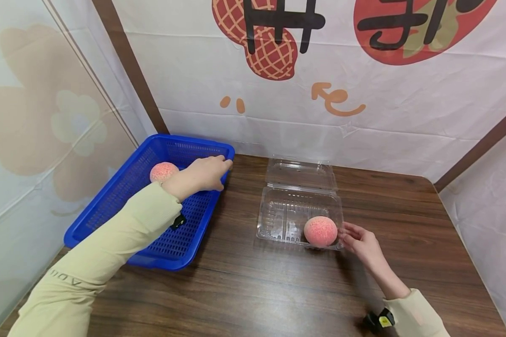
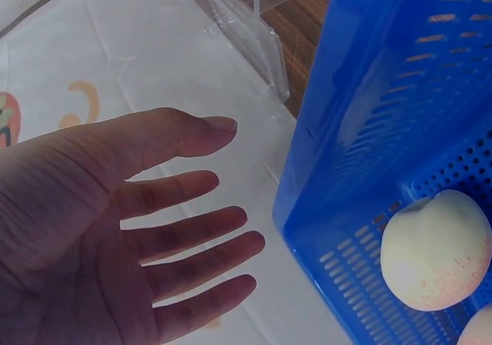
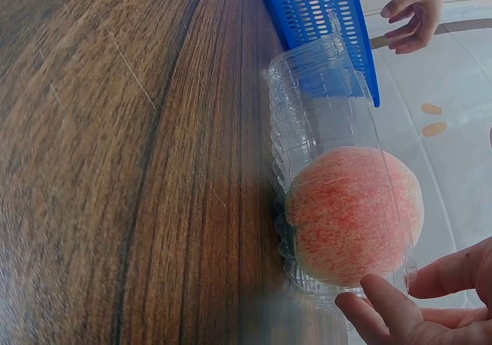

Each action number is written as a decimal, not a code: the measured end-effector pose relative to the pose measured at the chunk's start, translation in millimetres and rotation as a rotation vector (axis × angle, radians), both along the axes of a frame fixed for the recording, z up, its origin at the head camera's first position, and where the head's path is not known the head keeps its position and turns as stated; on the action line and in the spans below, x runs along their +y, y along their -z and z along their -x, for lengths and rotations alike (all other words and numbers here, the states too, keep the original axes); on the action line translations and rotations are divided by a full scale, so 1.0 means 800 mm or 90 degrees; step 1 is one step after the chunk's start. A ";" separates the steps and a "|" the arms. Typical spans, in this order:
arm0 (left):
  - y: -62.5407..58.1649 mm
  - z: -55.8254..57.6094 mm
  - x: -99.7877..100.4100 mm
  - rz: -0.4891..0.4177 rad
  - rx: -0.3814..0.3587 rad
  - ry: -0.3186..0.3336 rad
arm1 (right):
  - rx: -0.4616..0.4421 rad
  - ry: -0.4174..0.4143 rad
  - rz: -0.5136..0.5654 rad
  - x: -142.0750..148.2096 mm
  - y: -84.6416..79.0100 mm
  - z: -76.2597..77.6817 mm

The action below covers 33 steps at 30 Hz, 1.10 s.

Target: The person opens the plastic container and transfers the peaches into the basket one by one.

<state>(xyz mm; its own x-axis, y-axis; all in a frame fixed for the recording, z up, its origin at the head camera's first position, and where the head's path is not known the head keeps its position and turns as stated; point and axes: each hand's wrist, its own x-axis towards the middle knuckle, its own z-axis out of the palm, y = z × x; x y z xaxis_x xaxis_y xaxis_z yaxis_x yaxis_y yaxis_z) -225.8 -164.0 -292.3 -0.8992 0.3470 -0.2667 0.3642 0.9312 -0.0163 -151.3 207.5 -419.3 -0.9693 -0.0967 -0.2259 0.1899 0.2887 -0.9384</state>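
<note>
My left hand (image 1: 206,172) hovers over the far right side of a blue plastic basket (image 1: 204,220). In the left wrist view the left hand (image 2: 146,222) has its fingers spread and holds nothing. A pink peach (image 1: 163,172) shows in the basket beyond my left wrist; the left wrist view shows a pale peach (image 2: 434,249) and part of another at the frame's edge. At its right edge, a clear plastic clamshell box (image 1: 278,220) is pinched lightly by my right hand (image 1: 364,245). One pink peach (image 1: 320,231) sits in the box's near right part, beside the right fingertips.
The box's lid (image 1: 301,173) lies folded back towards a printed cloth wall (image 1: 194,70). All of this rests on a brown wooden table (image 1: 253,290). More cloth wall (image 1: 46,117) stands close along the basket's left side.
</note>
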 end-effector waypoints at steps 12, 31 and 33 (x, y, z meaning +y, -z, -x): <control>-0.002 -0.002 0.015 0.013 -0.015 0.017 | 0.003 -0.003 0.010 0.000 0.000 -0.001; 0.005 0.001 0.035 0.012 0.007 0.043 | 0.004 -0.004 0.015 0.001 0.002 -0.001; 0.005 0.000 0.036 0.011 0.012 0.049 | 0.005 -0.003 0.016 0.001 0.001 -0.001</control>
<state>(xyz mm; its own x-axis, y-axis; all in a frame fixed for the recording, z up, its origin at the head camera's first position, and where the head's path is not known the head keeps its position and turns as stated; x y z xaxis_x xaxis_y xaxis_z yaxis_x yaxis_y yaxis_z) -225.7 -135.5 -296.4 -0.8753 0.4102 -0.2560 0.4336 0.9002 -0.0400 -150.3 207.9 -420.4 -0.9705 -0.1061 -0.2163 0.1819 0.2660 -0.9466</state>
